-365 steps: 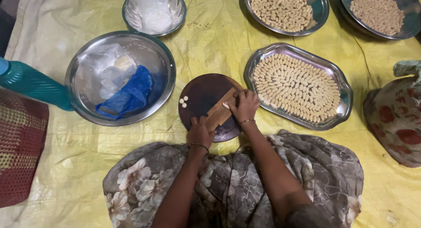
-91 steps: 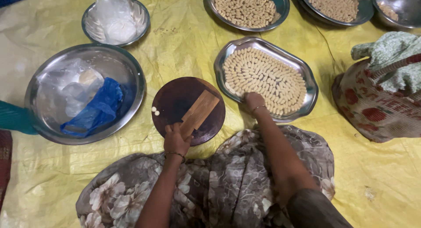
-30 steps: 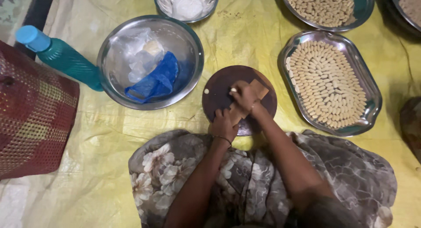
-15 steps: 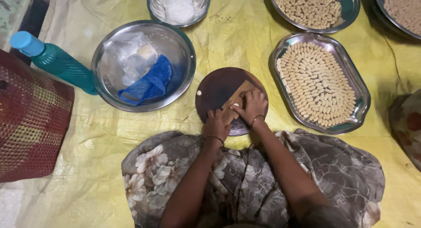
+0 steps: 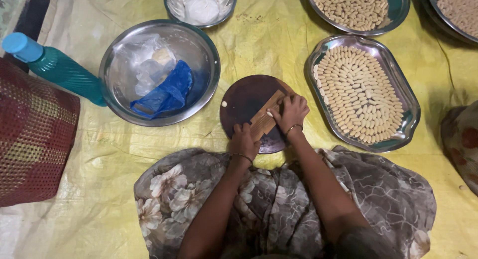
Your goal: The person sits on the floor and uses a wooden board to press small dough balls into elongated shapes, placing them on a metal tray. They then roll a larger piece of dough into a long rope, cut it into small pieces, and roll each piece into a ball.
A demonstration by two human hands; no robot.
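Wooden paddle (image 5: 265, 120) under right hand (image 5: 291, 112), left hand (image 5: 244, 140) at near end

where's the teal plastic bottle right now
In the head view, the teal plastic bottle lies at far left, between the red woven mat and the large steel bowl holding plastic bags.

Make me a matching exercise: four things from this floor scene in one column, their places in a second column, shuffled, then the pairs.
Things:
1. teal bottle
2. blue bag
3. wooden strip
4. rows of pale pieces

Places:
A. on the round dark board, under both hands
B. in the oblong steel tray
C. lying at far left beside the red mat
D. inside the large steel bowl

Pairs: 1-C, 2-D, 3-A, 4-B
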